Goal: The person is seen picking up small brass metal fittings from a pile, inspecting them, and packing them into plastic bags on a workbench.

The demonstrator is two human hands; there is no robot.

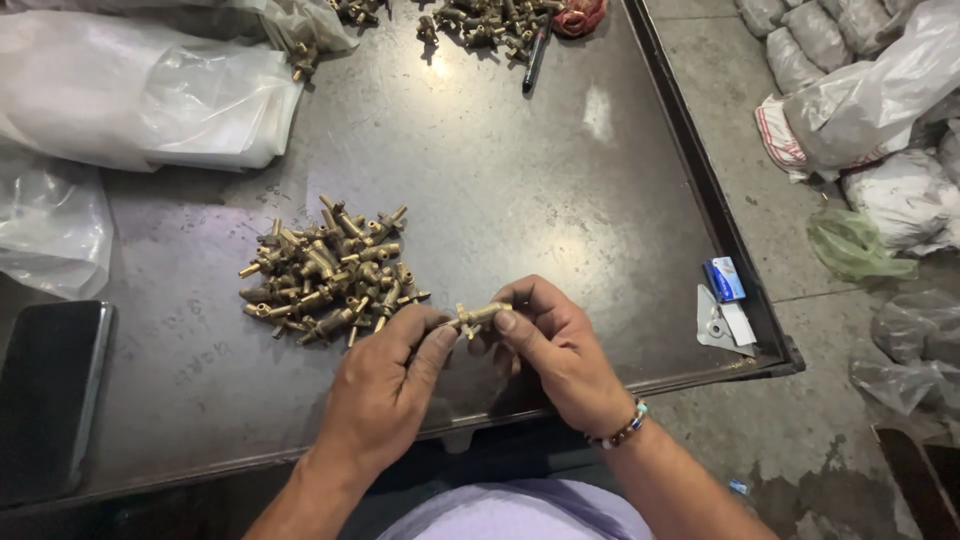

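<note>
From the head view, the small brass T-shaped valve fitting (478, 316) sits pinched between both hands above the dark metal table (560, 200), just beside the heap of similar brass fittings (330, 275). The left hand (385, 385) grips one end with thumb and fingertips, and the right hand (555, 345) clasps the other. Working it well probably needs one end held steady.

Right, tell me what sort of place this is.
Probably a small metal-parts workshop. A dark steel worktable carries a pile of brass fittings, the left hand and right hand hold one fitting, and filled plastic sacks lie on the concrete floor.
</note>
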